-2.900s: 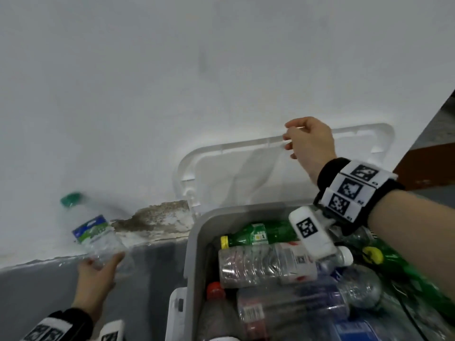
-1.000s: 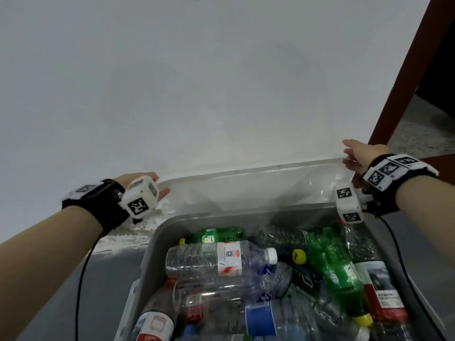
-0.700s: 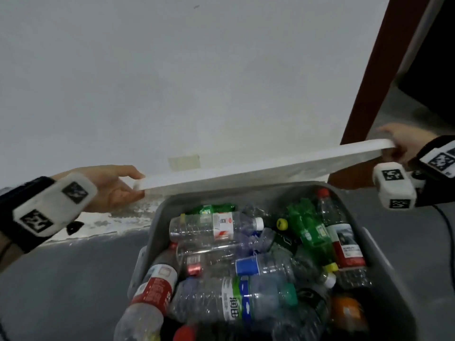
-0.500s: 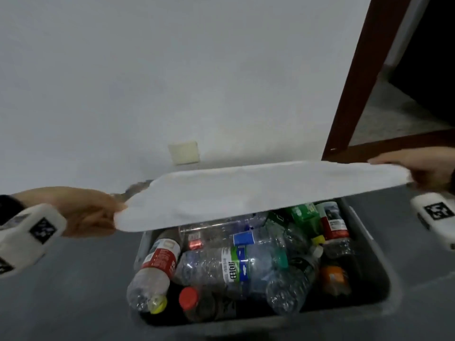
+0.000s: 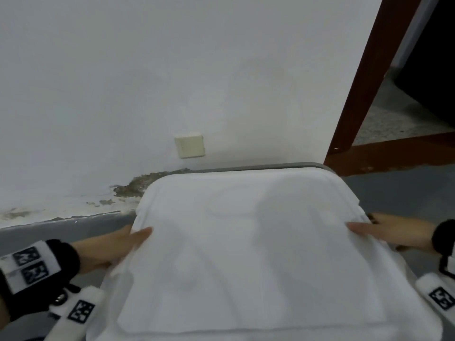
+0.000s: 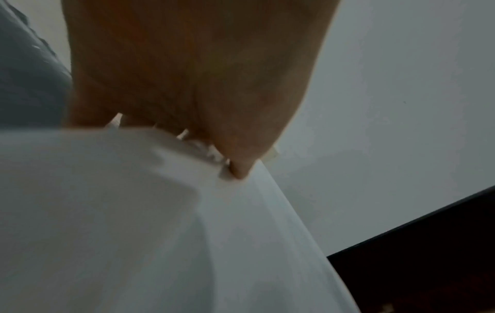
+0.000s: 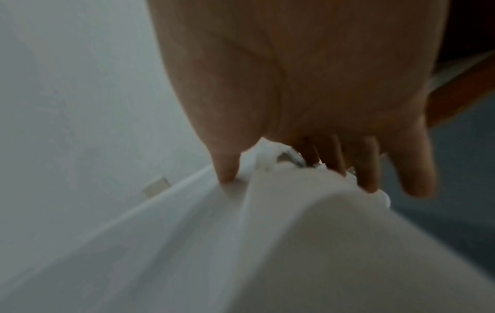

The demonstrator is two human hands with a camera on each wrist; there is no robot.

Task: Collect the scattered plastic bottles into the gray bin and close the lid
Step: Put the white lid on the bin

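The white lid (image 5: 248,254) lies flat over the gray bin, of which only the far rim (image 5: 258,166) shows. The bottles are hidden beneath it. My left hand (image 5: 118,244) grips the lid's left edge, thumb on top and fingers underneath. My right hand (image 5: 384,232) grips the right edge the same way. In the left wrist view the left hand (image 6: 235,167) has its thumb on the lid (image 6: 134,233). In the right wrist view the right hand (image 7: 294,167) pinches the lid (image 7: 214,254) between thumb and fingers.
The bin stands against a white wall (image 5: 172,70) with a small cream socket plate (image 5: 189,145) and crumbling plaster at its foot. A dark red door frame (image 5: 364,82) rises at the right. Gray floor (image 5: 56,230) lies on both sides.
The lid has swung down from upright against the wall to flat over the bin, covering the bottles. Both hands came down with its side edges toward me.
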